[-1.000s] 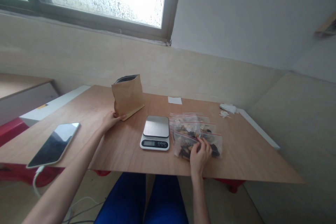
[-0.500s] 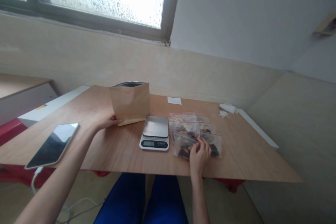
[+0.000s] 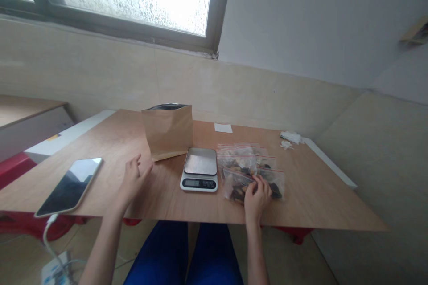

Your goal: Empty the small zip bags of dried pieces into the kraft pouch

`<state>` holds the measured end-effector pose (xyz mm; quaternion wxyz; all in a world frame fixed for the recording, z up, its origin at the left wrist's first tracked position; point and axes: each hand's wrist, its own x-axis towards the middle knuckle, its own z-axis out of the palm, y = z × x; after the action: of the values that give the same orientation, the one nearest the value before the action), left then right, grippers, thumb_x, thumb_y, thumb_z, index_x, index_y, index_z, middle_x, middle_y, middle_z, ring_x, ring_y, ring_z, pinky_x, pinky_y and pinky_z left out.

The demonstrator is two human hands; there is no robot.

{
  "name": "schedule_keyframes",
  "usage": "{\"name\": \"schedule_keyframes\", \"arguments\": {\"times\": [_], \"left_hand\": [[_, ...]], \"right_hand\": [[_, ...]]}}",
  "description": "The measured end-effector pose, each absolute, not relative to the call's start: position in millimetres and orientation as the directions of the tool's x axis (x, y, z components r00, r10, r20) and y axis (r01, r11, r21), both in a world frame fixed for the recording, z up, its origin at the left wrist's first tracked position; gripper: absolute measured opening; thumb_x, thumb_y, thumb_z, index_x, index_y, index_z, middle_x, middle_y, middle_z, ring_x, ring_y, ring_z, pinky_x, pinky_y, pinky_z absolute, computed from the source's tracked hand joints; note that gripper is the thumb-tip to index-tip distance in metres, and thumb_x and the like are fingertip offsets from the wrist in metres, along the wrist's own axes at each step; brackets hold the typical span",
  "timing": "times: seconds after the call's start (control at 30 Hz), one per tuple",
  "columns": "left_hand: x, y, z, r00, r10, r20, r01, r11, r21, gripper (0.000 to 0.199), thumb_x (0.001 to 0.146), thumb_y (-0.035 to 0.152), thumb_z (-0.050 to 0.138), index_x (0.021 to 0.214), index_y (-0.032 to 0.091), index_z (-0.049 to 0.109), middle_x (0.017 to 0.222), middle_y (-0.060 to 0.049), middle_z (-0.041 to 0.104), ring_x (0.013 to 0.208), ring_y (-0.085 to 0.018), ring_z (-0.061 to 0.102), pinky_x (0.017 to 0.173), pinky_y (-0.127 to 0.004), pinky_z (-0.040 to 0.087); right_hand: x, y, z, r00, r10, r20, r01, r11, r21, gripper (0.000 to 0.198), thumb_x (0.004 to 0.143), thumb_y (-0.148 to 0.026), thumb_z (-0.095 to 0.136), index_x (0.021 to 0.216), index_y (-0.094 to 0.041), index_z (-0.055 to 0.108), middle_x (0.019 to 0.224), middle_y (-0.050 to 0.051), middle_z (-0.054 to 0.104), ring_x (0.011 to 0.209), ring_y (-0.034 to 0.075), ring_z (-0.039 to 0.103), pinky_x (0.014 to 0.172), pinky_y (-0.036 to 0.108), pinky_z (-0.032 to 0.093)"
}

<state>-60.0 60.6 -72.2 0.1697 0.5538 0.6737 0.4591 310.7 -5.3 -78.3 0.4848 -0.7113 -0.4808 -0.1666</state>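
My left hand is above the table with its fingers apart and nothing in them, just left of a brown kraft paper pouch. The pouch stands upright, its silvery-lined mouth gaping at the top. Beside its lower right corner is a white kitchen scale with a bare steel plate and a small display. My right hand has curled fingers on the front zip bag, seemingly gripping its upper edge. Dark and brown pieces show through the clear plastic. Behind it, several more zip bags lie overlapping.
A phone with a white charging cable lies at the table's left front. A white paper slip is near the wall, and crumpled tissues lie at the back right. Red stools stand below the wooden table.
My left hand has let go of the pouch's lower left corner and drawn back toward me. The pouch stays standing. My right hand remains on the front zip bag.
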Motion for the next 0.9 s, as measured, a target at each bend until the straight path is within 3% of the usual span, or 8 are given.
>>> {"name": "schedule_keyframes", "arguments": {"times": [0.13,0.27,0.47,0.6,0.77,0.9], "left_hand": [[-34.2,25.7,-91.9,-0.255,0.891,0.376,0.697,-0.101,0.71,0.055,0.078,0.049,0.04,0.118,0.012,0.049,0.119,-0.017,0.051,0.112,-0.03,0.052,0.093,-0.048,0.043],[-19.5,12.7,-87.8,-0.047,0.946,0.321,0.83,-0.142,0.54,0.045,0.087,0.037,0.027,0.113,0.015,0.056,0.127,-0.013,0.054,0.121,-0.029,0.046,0.102,-0.048,0.035],[-19.4,12.4,-86.2,0.008,0.943,0.332,0.87,-0.17,0.463,0.048,0.087,0.033,0.026,0.119,0.011,0.055,0.131,-0.014,0.053,0.124,-0.027,0.044,0.106,-0.045,0.031],[-19.9,13.0,-87.9,0.0,0.934,0.358,0.858,-0.184,0.48,0.045,0.086,0.032,0.029,0.116,0.014,0.057,0.128,-0.012,0.056,0.125,-0.026,0.044,0.106,-0.043,0.032],[-13.0,11.8,-82.8,-0.117,0.932,0.343,0.796,-0.118,0.593,0.044,0.086,0.033,0.028,0.107,0.012,0.061,0.124,-0.015,0.057,0.123,-0.028,0.046,0.104,-0.044,0.034],[-10.4,8.9,-82.9,-0.075,0.942,0.326,0.707,-0.18,0.684,0.041,0.084,0.037,0.033,0.101,0.013,0.063,0.124,-0.017,0.057,0.123,-0.03,0.045,0.103,-0.047,0.033]], "right_hand": [[312.6,-5.8,-81.8,0.46,0.508,0.728,0.857,-0.037,-0.515,0.033,0.083,-0.019,0.036,0.092,-0.009,0.066,0.102,0.018,0.066,0.102,0.027,0.056,0.09,0.043,0.04],[308.0,-9.2,-83.1,0.442,0.515,0.735,0.872,-0.056,-0.486,0.036,0.084,-0.02,0.034,0.101,-0.012,0.065,0.11,0.016,0.065,0.114,0.028,0.051,0.093,0.046,0.035],[296.7,-11.1,-80.9,0.285,0.673,0.683,0.934,-0.034,-0.356,0.045,0.082,-0.015,0.03,0.12,-0.017,0.055,0.123,0.01,0.059,0.129,0.023,0.036,0.102,0.047,0.021],[296.5,-7.8,-79.6,0.29,0.709,0.643,0.918,-0.015,-0.397,0.044,0.085,-0.017,0.028,0.119,-0.018,0.056,0.12,0.009,0.061,0.125,0.022,0.04,0.101,0.045,0.022],[281.5,-6.3,-74.1,0.491,0.639,0.592,0.837,-0.157,-0.524,0.04,0.088,-0.027,0.03,0.112,-0.017,0.06,0.115,0.011,0.061,0.115,0.027,0.047,0.094,0.046,0.027],[268.0,-13.1,-70.9,0.535,0.637,0.555,0.814,-0.212,-0.541,0.039,0.087,-0.032,0.033,0.11,-0.018,0.06,0.112,0.013,0.06,0.108,0.029,0.049,0.089,0.046,0.029]]}}
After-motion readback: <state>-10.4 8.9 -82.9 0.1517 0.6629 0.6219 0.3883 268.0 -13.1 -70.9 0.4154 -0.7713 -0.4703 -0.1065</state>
